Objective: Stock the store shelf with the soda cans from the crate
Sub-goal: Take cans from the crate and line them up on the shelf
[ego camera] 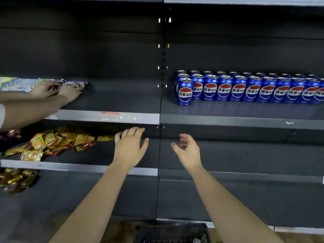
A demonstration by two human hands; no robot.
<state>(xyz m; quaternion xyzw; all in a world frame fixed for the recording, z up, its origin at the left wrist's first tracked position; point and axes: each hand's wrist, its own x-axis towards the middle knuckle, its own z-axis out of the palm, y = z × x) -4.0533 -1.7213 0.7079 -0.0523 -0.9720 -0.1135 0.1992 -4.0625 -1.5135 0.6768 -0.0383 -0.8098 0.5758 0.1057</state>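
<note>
My left hand (128, 148) and right hand (188, 151) hover empty, fingers loosely spread, below the shelf (245, 118) where blue soda cans (238, 89) stand in rows; the crate (171, 232) sits beneath.

The person is holding both arms out toward the shelving. The left hand (130, 148) is palm down with fingers spread, and the right hand (188, 151) is turned edge-on with fingers loosely curved; neither is holding anything. Blue soda cans (245, 88) are standing upright in tight rows on the right-hand shelf (245, 120), with one can sitting nearer the edge at the left end. A dark crate (172, 233) is sitting near, below the arms. Far left, a second person's hands (70, 93) are resting on shiny packets (15, 84), and yellow-red sachets (57, 142) are lying heaped on the shelf beneath.
</note>
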